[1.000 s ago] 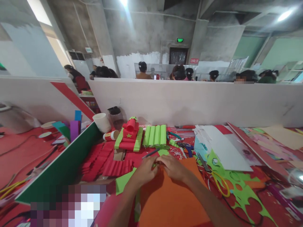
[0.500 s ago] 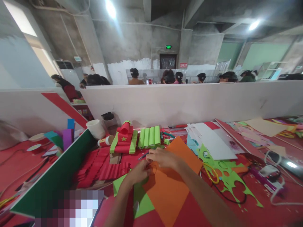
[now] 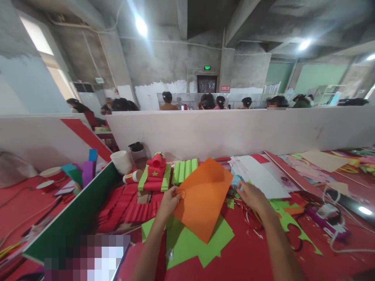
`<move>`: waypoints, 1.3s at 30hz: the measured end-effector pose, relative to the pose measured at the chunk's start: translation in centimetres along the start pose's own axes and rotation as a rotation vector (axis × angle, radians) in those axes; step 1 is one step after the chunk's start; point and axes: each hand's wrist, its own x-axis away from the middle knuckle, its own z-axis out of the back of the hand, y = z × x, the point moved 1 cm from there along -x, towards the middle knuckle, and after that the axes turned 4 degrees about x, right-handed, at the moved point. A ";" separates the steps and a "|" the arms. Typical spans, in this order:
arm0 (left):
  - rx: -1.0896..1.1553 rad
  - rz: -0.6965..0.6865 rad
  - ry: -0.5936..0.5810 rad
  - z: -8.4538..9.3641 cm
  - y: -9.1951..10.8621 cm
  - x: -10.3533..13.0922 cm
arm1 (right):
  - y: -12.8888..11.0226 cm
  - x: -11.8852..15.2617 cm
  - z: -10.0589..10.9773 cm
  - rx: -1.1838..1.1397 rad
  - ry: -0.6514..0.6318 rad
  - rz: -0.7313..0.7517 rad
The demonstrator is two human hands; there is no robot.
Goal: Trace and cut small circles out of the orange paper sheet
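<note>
My left hand (image 3: 170,200) pinches the left corner of an orange sheet of paper (image 3: 205,199), beside a small drawn circle. The sheet is lifted and tilted over light green sheets (image 3: 187,242) on the red tabletop. To the right of the sheet, my right hand (image 3: 253,197) has its fingers curled near some light blue scraps; whatever is between them is hidden. Beneath that hand lie thin red loops (image 3: 252,218) that I cannot name. Left of the orange sheet stands a red and green paper model with a star (image 3: 154,173), next to light green paper rolls (image 3: 185,171).
Folded red paper strips (image 3: 129,210) lie by a dark green board (image 3: 79,210) on the left. A white cup (image 3: 121,162) stands behind them. Rightward are white sheets (image 3: 260,179), cut green scraps (image 3: 301,230) and a purple power strip (image 3: 329,224). A white partition (image 3: 219,134) closes the back.
My hands were together at the orange sheet's left edge. Now my right hand has moved off to the right, and the sheet has been raised and shifted away, uncovering green sheets.
</note>
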 end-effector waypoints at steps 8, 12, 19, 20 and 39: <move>0.371 0.127 0.085 -0.9 -0.5 0.5 | 2.6 1.3 -2.5 0.105 -0.327 -0.140; 0.399 0.161 0.077 -1.5 -0.6 0.8 | 3.4 1.2 -2.9 0.107 -0.299 -0.154; -0.032 0.013 0.104 -1.7 -0.3 0.6 | 3.0 1.2 -2.5 0.204 -0.325 -0.202; -0.115 -0.019 0.109 -1.6 -0.3 0.6 | 2.8 1.2 -2.4 0.216 -0.327 -0.213; -0.308 -0.222 0.302 -1.6 2.0 0.2 | 0.5 1.2 0.9 -0.218 -0.236 -0.007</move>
